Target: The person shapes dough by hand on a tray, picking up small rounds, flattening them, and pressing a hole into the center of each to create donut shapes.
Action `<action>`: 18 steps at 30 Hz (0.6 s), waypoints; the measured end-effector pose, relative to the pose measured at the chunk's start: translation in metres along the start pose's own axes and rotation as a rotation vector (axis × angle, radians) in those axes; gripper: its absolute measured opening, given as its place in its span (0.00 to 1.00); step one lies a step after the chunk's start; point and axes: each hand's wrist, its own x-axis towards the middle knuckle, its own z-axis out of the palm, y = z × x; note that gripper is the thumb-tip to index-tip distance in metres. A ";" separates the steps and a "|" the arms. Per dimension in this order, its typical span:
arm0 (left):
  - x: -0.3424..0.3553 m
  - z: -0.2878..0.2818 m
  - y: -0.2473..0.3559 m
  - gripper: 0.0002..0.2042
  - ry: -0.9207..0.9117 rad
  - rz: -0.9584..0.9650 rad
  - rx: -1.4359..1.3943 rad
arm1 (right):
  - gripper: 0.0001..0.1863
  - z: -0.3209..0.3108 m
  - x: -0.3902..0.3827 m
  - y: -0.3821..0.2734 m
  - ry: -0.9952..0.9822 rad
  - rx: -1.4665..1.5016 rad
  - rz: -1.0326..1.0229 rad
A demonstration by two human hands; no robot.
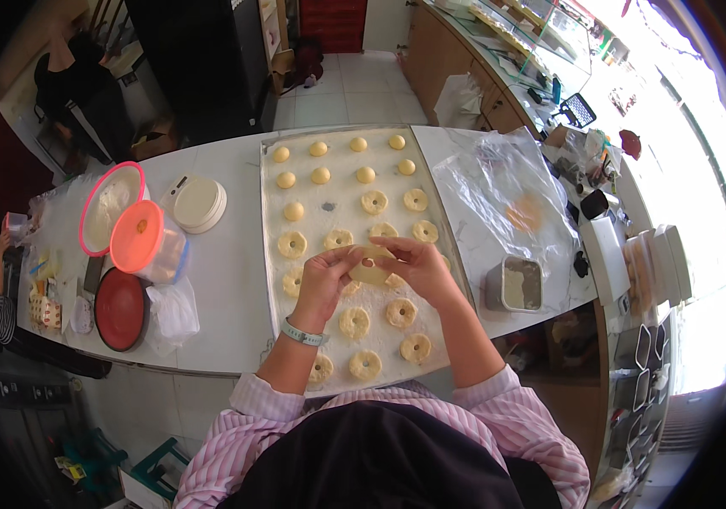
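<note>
Dough ring (370, 276) between inward-turned hands (323, 280) above the tray (340, 161).

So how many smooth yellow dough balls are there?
9 smooth yellow dough balls: four in the farthest row, four in the next, one leftmost in the third; bare hands may hide more.

On my feed I see a baking tray (341, 163) reaching the tabletop (227, 288)'s near edge, dough balls (320, 175) toward the tray's far edge, dough rings (346, 327) nearer; right of it, plastic sheeting (486, 174) lies behind a tin (493, 291).
</note>
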 end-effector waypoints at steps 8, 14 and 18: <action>-0.008 0.012 0.006 0.10 -0.082 -0.077 0.179 | 0.18 -0.010 -0.001 -0.004 -0.292 -0.242 -0.106; -0.013 0.016 0.002 0.11 0.063 0.027 0.206 | 0.16 -0.017 -0.004 -0.021 -0.234 -0.194 0.015; -0.016 0.019 0.002 0.11 -0.042 -0.002 0.147 | 0.14 -0.016 -0.007 -0.013 -0.252 -0.464 -0.248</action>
